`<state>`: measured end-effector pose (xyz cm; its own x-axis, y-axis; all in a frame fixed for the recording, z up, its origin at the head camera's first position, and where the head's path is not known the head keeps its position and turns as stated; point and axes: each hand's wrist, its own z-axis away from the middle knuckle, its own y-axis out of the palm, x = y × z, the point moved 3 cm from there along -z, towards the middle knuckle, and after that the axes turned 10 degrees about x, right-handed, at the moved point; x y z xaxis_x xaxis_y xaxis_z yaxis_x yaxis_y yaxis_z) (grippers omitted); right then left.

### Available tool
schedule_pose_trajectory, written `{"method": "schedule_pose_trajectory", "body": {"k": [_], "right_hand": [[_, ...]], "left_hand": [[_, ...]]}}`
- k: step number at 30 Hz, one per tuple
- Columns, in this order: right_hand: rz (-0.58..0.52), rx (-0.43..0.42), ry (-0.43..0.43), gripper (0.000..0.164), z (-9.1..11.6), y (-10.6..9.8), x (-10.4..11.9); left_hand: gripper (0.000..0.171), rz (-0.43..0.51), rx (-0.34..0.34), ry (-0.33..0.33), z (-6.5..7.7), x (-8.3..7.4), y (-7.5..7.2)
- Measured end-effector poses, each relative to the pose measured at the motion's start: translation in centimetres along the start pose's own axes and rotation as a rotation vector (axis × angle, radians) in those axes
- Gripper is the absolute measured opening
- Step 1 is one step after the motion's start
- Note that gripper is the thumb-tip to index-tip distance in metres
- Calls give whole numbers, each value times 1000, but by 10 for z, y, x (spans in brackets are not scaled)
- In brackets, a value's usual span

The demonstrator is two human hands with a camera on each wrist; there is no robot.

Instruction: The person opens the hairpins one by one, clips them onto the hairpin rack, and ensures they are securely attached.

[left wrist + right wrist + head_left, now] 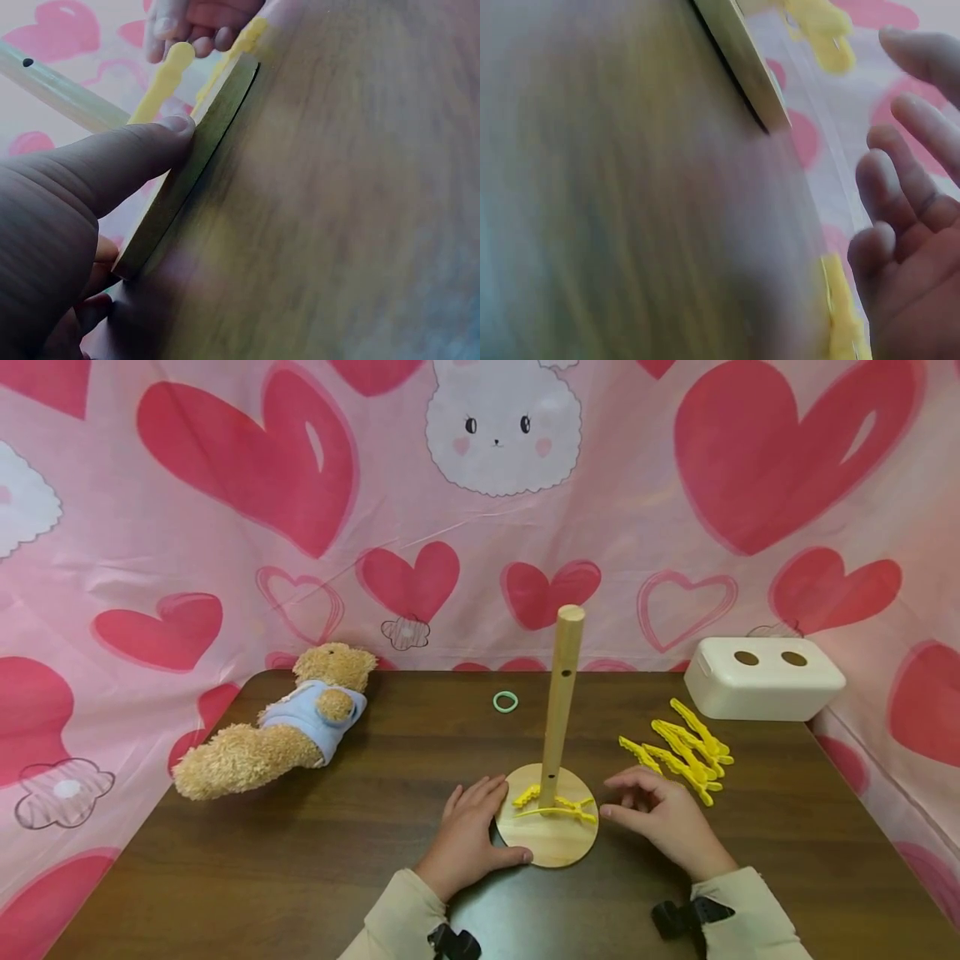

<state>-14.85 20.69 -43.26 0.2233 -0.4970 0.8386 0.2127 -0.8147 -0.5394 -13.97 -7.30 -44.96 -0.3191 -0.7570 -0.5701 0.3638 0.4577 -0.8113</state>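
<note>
A wooden stand with an upright post and a round base is at the front middle of the table. My left hand holds the base by its rim, fingers on the left side and thumb at the near edge. Yellow hair clips lie on the base around the foot of the post. Just right of the base is my right hand, with loosely bent fingers and nothing held. Several more yellow clips lie in a group beyond it.
A plush bear in a light blue top lies at the back left. Behind the post sits a small green ring. A white box with two round holes stands at the back right. A heart-printed curtain hangs behind the table.
</note>
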Motion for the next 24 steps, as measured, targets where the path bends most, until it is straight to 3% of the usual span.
{"method": "schedule_pose_trajectory", "body": {"k": [4, 11, 16, 24], "right_hand": [[58, -92, 47, 30, 2, -12, -6], [68, -162, 281, 48, 5, -30, -18], [106, -145, 355, 55, 9, -39, -23], [213, -11, 428, 63, 9, -51, -29]], "left_hand": [[100, 0, -2, 1, 0, 1, 1], [100, 2, 4, 0, -1, 2, 1], [100, 4, 5, 2, 0, 2, 1], [100, 4, 5, 4, 0, 1, 1]]}}
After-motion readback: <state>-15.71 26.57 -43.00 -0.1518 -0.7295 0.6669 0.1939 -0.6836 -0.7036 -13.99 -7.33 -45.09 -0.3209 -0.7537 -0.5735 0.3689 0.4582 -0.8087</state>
